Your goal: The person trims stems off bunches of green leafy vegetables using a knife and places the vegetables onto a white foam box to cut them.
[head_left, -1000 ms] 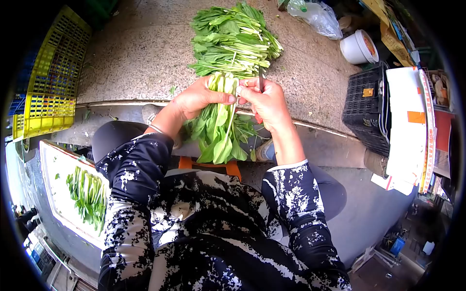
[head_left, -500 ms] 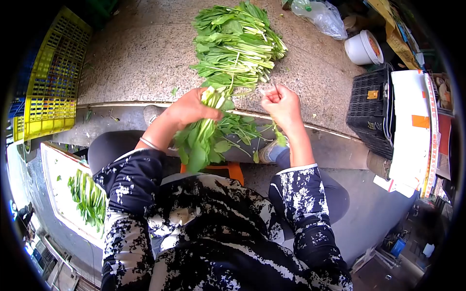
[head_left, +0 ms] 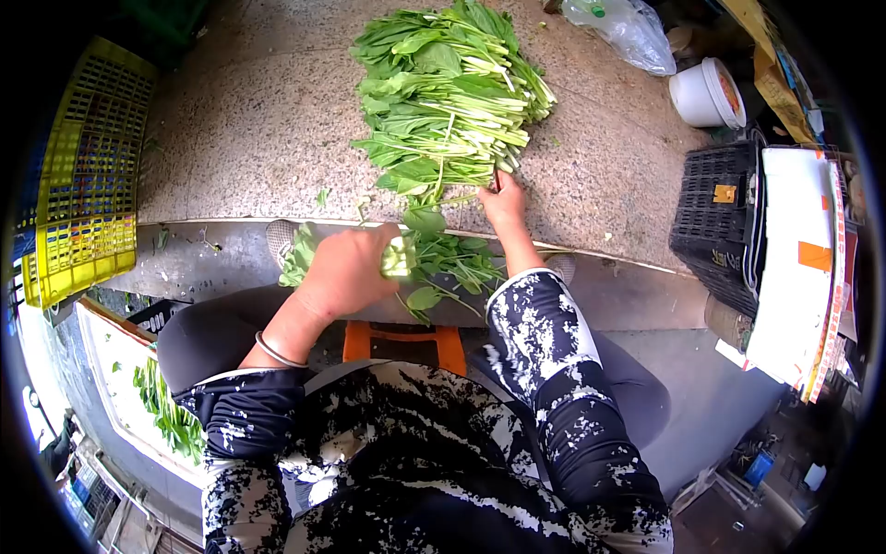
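My left hand (head_left: 346, 270) is wrapped round a bunch of leafy greens (head_left: 399, 256), its pale stem ends facing right and its leaves showing to the left. At the lower right edge of a large pile of greens (head_left: 452, 102), my right hand (head_left: 506, 205) has its fingers bent together close to the stems. A small dark thing shows between those fingers; its kind is unclear. Loose leafy sprigs (head_left: 459, 263) lie below the edge of the stone surface (head_left: 258, 120), between my two hands.
A yellow crate (head_left: 92, 185) stands at left, above a white tray (head_left: 115, 388) bearing more greens (head_left: 171, 411). On the right are a black crate (head_left: 715, 217), a white bucket (head_left: 706, 95), a plastic bag (head_left: 628, 37) and a white foam box (head_left: 794, 268). An orange stool (head_left: 450, 349) is below me.
My left hand has moved down and turned, swinging the bunch's stem ends to the right. My right hand has shifted left to the pile's edge, and the sprig by its wrist is gone from there.
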Action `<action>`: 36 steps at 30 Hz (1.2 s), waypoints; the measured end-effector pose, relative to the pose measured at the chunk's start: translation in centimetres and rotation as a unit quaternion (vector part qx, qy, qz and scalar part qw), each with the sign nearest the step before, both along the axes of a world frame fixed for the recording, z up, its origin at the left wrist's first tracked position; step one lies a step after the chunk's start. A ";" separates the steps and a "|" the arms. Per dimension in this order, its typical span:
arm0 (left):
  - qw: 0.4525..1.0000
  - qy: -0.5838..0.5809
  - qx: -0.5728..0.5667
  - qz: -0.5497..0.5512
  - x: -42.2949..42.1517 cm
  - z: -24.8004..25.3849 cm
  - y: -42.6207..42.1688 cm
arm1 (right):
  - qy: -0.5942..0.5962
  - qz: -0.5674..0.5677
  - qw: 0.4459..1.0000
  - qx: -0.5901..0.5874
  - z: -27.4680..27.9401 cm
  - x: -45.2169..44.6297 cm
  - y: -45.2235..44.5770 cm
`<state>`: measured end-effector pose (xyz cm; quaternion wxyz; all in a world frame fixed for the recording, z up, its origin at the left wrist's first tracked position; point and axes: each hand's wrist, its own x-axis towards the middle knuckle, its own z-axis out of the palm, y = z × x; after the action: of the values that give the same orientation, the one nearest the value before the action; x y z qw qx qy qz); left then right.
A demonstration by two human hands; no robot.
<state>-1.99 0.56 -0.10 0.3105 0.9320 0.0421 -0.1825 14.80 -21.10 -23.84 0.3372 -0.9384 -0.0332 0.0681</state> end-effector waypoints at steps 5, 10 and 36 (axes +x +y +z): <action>0.998 0.036 0.028 -0.033 0.0 -0.4 0.0 | 0.039 0.001 0.999 0.016 0.8 -0.9 -0.8; 0.997 0.052 0.021 -0.054 -0.4 -0.5 -0.3 | 0.201 -0.031 0.956 0.209 5.0 -2.9 -1.5; 0.991 0.068 0.040 -0.105 -0.4 -0.5 -1.4 | 0.348 -0.148 0.882 0.280 9.0 -2.7 -5.0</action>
<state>-2.38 -0.84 -0.55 0.2481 0.9284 -0.0279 -0.2752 12.08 -26.13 -14.87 0.5819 -0.7146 0.2079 0.3279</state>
